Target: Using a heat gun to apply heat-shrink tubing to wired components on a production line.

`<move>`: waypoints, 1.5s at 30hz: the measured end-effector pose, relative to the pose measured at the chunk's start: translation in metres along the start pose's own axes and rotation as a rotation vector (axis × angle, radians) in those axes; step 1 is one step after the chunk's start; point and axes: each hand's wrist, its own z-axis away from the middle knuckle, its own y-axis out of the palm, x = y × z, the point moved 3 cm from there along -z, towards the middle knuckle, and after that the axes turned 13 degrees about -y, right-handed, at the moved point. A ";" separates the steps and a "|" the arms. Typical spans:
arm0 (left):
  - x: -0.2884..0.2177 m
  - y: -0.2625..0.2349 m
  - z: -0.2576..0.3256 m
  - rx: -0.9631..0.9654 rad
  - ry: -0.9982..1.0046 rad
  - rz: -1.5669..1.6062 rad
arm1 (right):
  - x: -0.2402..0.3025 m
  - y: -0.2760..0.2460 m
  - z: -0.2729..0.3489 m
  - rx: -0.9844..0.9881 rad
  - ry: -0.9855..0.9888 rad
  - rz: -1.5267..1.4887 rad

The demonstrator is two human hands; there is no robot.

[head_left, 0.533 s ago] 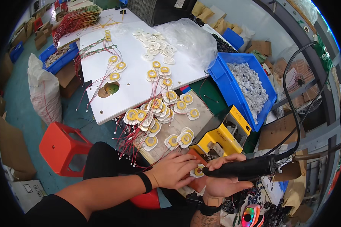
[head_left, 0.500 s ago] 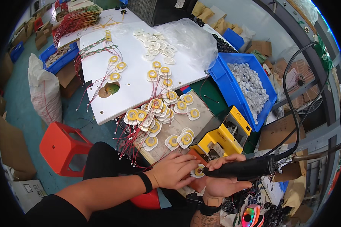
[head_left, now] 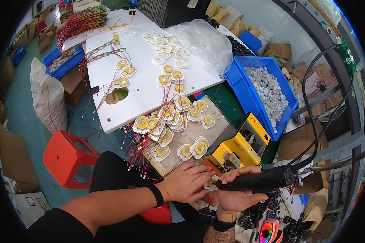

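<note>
My right hand is closed around a black electric screwdriver, whose cord runs up to the right. The tool's tip points at a white oval piece with a yellow ring, lying on an orange-brown block. My left hand reaches in from the left with its fingers together, the fingertips at this piece's edge, steadying it. Beside the block stands a yellow machine with an open top. Several like pieces with yellow rings and thin red wires lie on the board beyond my left hand.
Plain white oval pieces lie on the white tabletop, near a clear plastic bag. A blue bin of small white parts stands at the right. A red stool is at the left, and a lit pink device lies bottom right.
The screwdriver's rear end has shifted slightly left, and my right hand with it. My left hand and the piece under the tip look nearly unmoved.
</note>
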 end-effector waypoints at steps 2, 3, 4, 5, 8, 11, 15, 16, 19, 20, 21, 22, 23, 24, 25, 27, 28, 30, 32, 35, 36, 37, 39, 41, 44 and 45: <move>0.000 0.000 0.000 -0.004 0.000 0.000 | -0.001 0.000 0.001 0.000 0.003 0.011; -0.001 0.000 0.000 -0.007 0.000 -0.001 | -0.001 0.000 0.001 0.000 0.003 0.012; -0.001 0.000 0.000 -0.007 0.000 0.000 | -0.002 0.000 0.001 -0.007 -0.001 0.012; -0.001 0.000 0.000 -0.003 0.001 -0.002 | -0.002 0.000 0.002 -0.014 -0.005 0.013; -0.001 0.000 -0.001 0.000 0.004 -0.002 | -0.002 0.002 0.003 -0.029 0.000 0.011; -0.001 0.001 -0.001 -0.005 0.006 0.001 | -0.005 0.002 0.003 -0.007 0.004 0.026; -0.001 -0.004 -0.001 0.004 -0.007 0.002 | -0.006 0.004 0.005 0.039 -0.019 0.047; 0.000 -0.005 0.000 0.006 -0.008 0.003 | -0.009 0.004 0.006 0.064 -0.022 0.026; 0.002 -0.010 0.000 -0.004 0.005 0.014 | -0.012 0.006 0.008 0.089 -0.013 -0.009; 0.001 -0.009 -0.001 0.012 0.001 0.019 | -0.012 0.006 0.008 0.084 -0.002 -0.023; -0.001 -0.009 -0.002 0.029 0.000 0.026 | -0.010 0.006 0.008 0.077 -0.020 -0.018; -0.004 -0.011 -0.003 0.032 0.025 0.031 | -0.010 0.004 0.010 0.045 0.002 -0.014; -0.008 -0.006 -0.007 0.083 -0.009 0.058 | -0.009 -0.005 0.010 0.000 0.007 0.008; -0.013 -0.001 -0.011 0.140 -0.033 0.086 | -0.017 -0.019 0.013 0.022 0.028 0.010; -0.016 -0.002 -0.013 0.171 -0.088 0.098 | -0.017 -0.022 0.015 -0.004 0.054 -0.007; -0.008 0.011 -0.014 0.193 -0.066 0.113 | -0.037 -0.051 0.022 0.288 -0.383 0.710; 0.011 0.020 -0.009 0.220 -0.093 0.053 | -0.038 -0.044 0.032 0.420 -0.068 0.809; -0.001 -0.005 -0.006 -0.006 0.032 0.108 | -0.023 -0.002 0.028 0.228 -0.057 0.351; 0.012 -0.001 0.002 0.042 0.031 -0.133 | 0.021 0.024 0.027 0.175 -0.161 0.184; -0.055 -0.003 -0.009 0.105 -0.373 0.500 | 0.049 0.004 0.038 0.245 -0.098 0.215; -0.063 0.004 -0.014 0.130 -0.340 0.510 | 0.063 -0.003 0.039 0.258 -0.106 0.289; -0.064 0.011 -0.019 0.184 -0.302 0.488 | 0.077 -0.010 0.042 0.272 -0.108 0.362; -0.044 0.013 -0.021 0.269 -0.247 0.414 | 0.124 -0.015 0.036 0.267 -0.059 0.126; -0.027 0.013 -0.021 0.351 -0.201 0.337 | 0.134 -0.023 0.041 0.318 0.056 0.183; -0.023 0.015 -0.015 0.351 -0.156 0.279 | 0.145 -0.037 0.046 0.244 0.059 0.265; -0.021 0.015 -0.013 0.301 -0.145 0.268 | 0.147 -0.042 0.047 0.244 0.093 0.310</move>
